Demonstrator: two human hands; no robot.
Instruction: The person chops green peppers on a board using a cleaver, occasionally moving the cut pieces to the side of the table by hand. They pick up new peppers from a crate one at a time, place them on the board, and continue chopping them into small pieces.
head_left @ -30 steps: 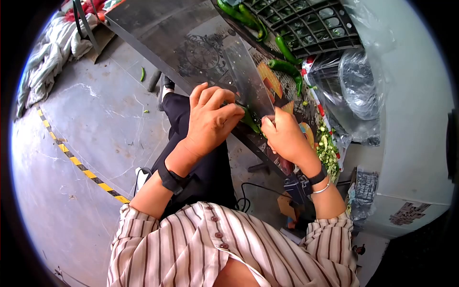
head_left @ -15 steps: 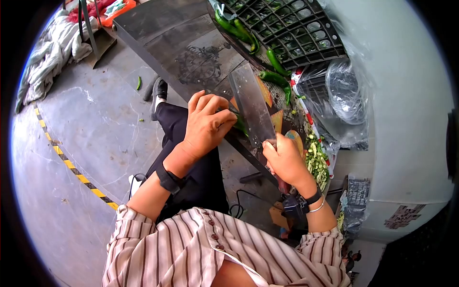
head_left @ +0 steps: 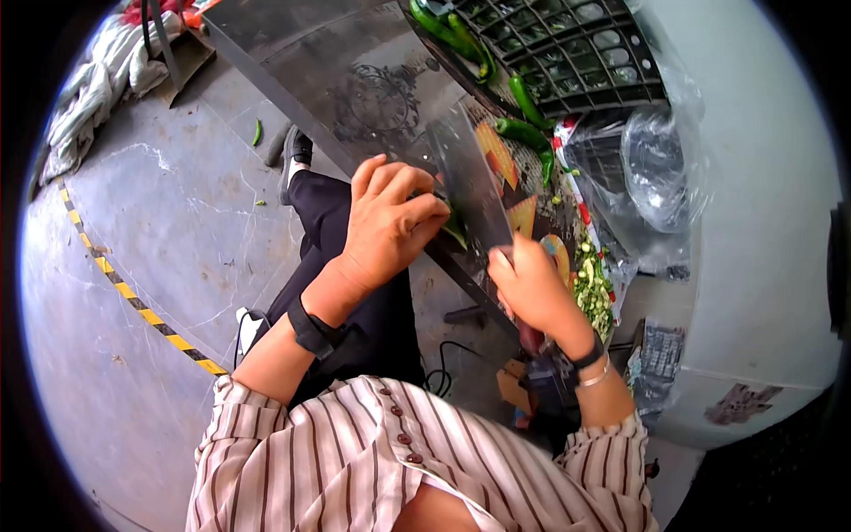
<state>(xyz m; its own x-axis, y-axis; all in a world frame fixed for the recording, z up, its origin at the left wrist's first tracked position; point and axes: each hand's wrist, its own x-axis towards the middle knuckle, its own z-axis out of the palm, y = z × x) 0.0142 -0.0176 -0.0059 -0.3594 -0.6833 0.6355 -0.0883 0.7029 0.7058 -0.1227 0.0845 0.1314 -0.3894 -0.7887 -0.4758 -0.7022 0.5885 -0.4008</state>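
Note:
My left hand (head_left: pixel 390 217) has its fingers curled round a green pepper (head_left: pixel 455 229), which sticks out to the right beside the blade. In my right hand (head_left: pixel 532 284) is the handle of a wide cleaver (head_left: pixel 474 177), its blade pointing up and away from me and slightly blurred. Both hands are over the near edge of a dark table (head_left: pixel 301 53). Chopped green pieces (head_left: pixel 592 288) lie in a heap to the right of my right hand. Whole green peppers (head_left: pixel 523 133) rest beyond the blade. The pepper's far end is hidden by my left fingers.
A black plastic crate (head_left: pixel 567 53) stands at the table's far right, with clear plastic wrap (head_left: pixel 656 168) beside it. On the floor at left are yellow-black tape (head_left: pixel 146 310), a small green pepper (head_left: pixel 257 132) and pale cloth (head_left: pixel 97 97).
The view has shifted slightly. The cleaver blade is blurred and its far end sits a little further right. My left hand still grips the pepper.

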